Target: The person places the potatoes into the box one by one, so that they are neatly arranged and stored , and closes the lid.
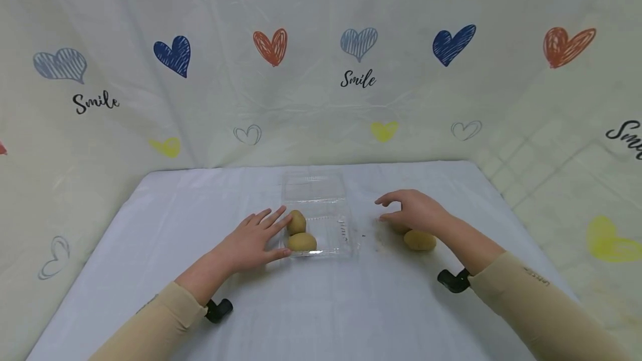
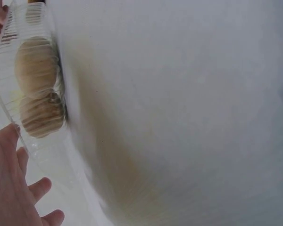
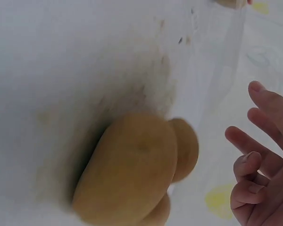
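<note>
A clear plastic clamshell container (image 1: 328, 238) lies with its lid (image 1: 313, 187) folded back. Inside it, along the left side, sit two potatoes, one nearer (image 1: 302, 242) and one farther (image 1: 297, 222). My left hand (image 1: 251, 241) spreads its fingers at the container's left edge; in the left wrist view a fingertip (image 2: 14, 128) meets the rim. To the right, my right hand (image 1: 418, 209) hovers over a small group of potatoes, holding nothing, its thumb and forefinger apart. In the right wrist view a large potato (image 3: 132, 169) partly covers two others, one of them a smaller-looking potato (image 3: 184, 149).
A white cloth (image 1: 321, 311) covers the table. Brownish dirt (image 3: 146, 89) and dark specks mark it between the container and the loose potatoes. Behind and at the sides hangs a pale curtain (image 1: 311, 93) printed with hearts.
</note>
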A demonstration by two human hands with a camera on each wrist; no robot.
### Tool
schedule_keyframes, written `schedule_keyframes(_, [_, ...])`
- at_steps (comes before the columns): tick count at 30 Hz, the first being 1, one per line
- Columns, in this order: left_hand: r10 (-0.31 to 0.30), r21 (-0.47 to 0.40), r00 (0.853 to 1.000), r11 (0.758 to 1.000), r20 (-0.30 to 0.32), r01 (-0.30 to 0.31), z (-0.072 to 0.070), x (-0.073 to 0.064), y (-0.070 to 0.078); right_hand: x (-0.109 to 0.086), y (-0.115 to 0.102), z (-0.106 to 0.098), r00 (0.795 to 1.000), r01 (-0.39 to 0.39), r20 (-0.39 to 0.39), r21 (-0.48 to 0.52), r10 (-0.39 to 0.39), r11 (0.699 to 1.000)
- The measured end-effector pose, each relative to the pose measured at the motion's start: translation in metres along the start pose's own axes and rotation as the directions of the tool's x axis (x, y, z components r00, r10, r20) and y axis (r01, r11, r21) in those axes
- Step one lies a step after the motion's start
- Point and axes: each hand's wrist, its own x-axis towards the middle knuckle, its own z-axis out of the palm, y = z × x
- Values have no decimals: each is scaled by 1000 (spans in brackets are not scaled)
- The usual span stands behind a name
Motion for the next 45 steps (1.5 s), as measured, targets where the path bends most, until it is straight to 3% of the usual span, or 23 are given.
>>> schedule_keyframes(5, [-10, -7, 1000, 1000, 16, 10, -3, -2, 2, -12, 19, -7, 1000, -22, 3, 8, 22, 1000])
schedule_keyframes(13, [-11, -10, 1000, 1000, 13, 11, -6, -3, 3, -19, 26, -12, 999, -31, 35, -8, 32, 999])
schedule_keyframes(23, [-4, -18, 1000, 1000, 3, 4, -4, -3, 3, -8, 36, -4, 990, -71, 116, -64, 78, 995])
schedule_keyframes(32, [-9, -13, 1000, 1000, 9, 9, -3, -2, 4, 0, 36, 4, 987, -77, 126, -181, 100, 981])
schedule_keyframes(38, [-5, -13, 1000, 1000, 11, 5, -6, -2, 6, 1, 35, 7, 985, -102, 115, -189, 125, 977])
schedule_keyframes(45, [-15, -4, 1000, 1000, 26, 15, -7, -3, 5, 3, 37, 9, 990, -76, 106, -187, 97, 979])
